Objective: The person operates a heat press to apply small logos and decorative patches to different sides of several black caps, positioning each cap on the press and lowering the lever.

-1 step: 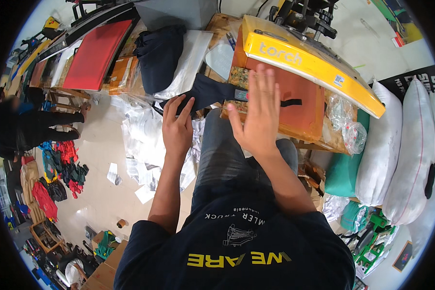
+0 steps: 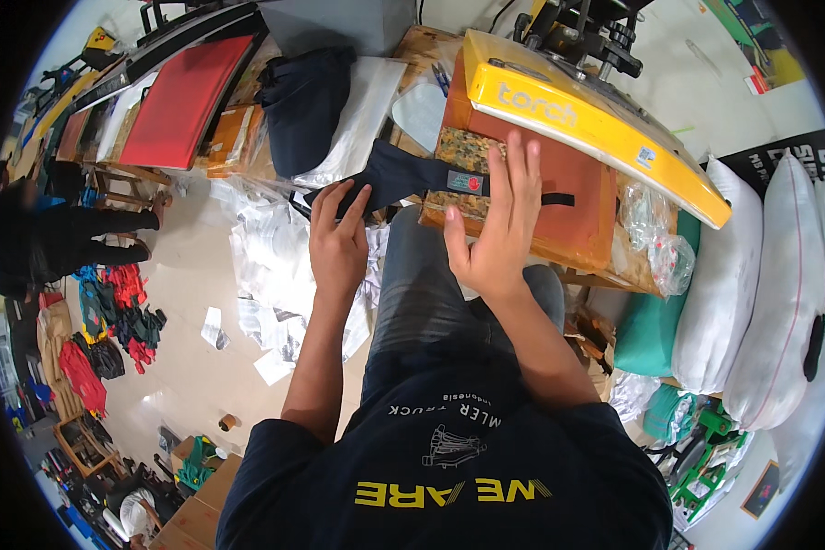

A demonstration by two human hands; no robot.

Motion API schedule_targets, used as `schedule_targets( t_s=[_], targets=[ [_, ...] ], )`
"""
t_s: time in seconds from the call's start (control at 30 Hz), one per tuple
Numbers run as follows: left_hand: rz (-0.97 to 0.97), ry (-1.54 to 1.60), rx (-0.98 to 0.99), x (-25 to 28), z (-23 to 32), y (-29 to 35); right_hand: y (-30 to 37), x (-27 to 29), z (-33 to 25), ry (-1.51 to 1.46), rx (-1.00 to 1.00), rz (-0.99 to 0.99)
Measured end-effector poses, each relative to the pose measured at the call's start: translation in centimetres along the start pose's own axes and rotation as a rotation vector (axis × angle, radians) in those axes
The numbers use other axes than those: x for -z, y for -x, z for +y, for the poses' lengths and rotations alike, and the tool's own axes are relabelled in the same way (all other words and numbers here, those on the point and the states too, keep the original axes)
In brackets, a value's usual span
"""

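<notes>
A dark navy fabric piece [image 2: 396, 174] narrows into a strap that lies across a brown mat [image 2: 577, 225] on the bench. On the strap sits a small grey patch [image 2: 465, 182] with a red mark. My left hand [image 2: 339, 247] grips the wide end of the fabric at the bench edge, fingers bent over it. Flat and with fingers stretched, my right hand [image 2: 500, 243] is over the strap, just right of the patch, hiding part of it. Whether its palm touches the strap I cannot tell. The strap's black tip [image 2: 557, 199] shows beyond my fingers.
A yellow heat press plate [image 2: 596, 128] overhangs the mat's far side. Folded dark cloth [image 2: 310, 110] and clear plastic sheets [image 2: 362, 115] lie to the left, near a red panel [image 2: 188, 101]. Stuffed white sacks [image 2: 720, 275] stand right. Papers [image 2: 275, 275] litter the floor; another person [image 2: 73, 229] is far left.
My right hand has shifted slightly to the right, so more of the strap and its patch shows. My left hand stays almost where it was, on the fabric.
</notes>
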State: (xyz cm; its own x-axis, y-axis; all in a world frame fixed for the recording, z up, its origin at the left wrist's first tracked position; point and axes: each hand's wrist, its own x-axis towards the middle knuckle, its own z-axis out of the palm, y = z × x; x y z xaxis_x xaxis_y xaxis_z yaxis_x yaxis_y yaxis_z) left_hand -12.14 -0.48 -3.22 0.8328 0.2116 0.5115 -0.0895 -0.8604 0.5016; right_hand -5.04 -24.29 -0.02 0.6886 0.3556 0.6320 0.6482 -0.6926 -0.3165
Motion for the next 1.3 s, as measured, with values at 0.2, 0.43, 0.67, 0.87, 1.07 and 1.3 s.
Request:
schedule_targets(
  t_s=[0.2, 0.43, 0.67, 0.87, 1.07, 1.3],
  targets=[
    [0.022, -0.018, -0.007, 0.1, 0.3, 0.1, -0.5, -0.2, 0.4, 0.059, -0.052, -0.172],
    [0.009, -0.024, -0.008, 0.0, 0.1, -0.6, 0.3, -1.0, 1.1, 0.215, 0.04, -0.319],
    [0.005, -0.038, -0.028, 0.2, 0.1, -1.0, 0.8, -0.4, 1.0, 0.127, -0.029, -0.288],
    [-0.009, -0.015, -0.023, 0.3, 0.3, -0.9, 0.8, -0.3, 1.1, 0.056, -0.069, -0.493],
    [-0.006, -0.027, -0.035, 0.4, 0.2, -0.5, -0.3, -0.1, 2.6, -0.088, -0.163, -0.071],
    [0.007, -0.046, -0.04, 0.4, 0.3, -0.4, -2.0, -1.9, 3.2, -0.125, -0.238, -0.16]
  ],
)
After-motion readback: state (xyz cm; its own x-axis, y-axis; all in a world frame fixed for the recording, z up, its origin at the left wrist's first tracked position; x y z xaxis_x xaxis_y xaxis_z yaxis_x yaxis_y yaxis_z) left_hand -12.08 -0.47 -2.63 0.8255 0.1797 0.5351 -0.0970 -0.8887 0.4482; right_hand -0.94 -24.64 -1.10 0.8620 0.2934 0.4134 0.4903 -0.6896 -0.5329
